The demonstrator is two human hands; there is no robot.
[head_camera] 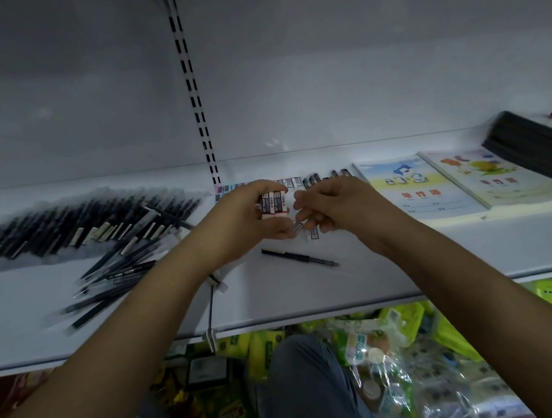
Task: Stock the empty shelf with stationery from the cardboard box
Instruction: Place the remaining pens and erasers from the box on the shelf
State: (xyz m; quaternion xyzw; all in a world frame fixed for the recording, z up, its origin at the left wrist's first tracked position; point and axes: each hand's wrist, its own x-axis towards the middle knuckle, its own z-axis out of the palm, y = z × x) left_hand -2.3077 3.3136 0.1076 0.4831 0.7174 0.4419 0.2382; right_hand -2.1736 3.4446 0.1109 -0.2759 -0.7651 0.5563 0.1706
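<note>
My left hand (252,213) grips a small stack of wrapped erasers (274,203) above the white shelf (385,266). My right hand (329,204) is just to the right of it, its fingers curled and pinching one eraser (298,227) at the lower edge of the stack. More erasers (291,182) lie in a row at the back of the shelf behind my hands. One eraser (313,235) lies on the shelf under my right fingers. The cardboard box is out of view.
A row of black pens (75,226) fills the left of the shelf, with loose pens (111,283) in front. A single black pen (300,257) lies below my hands. Two exercise books (428,186) and black notebooks (536,147) sit right. Packaged goods (389,347) lie below.
</note>
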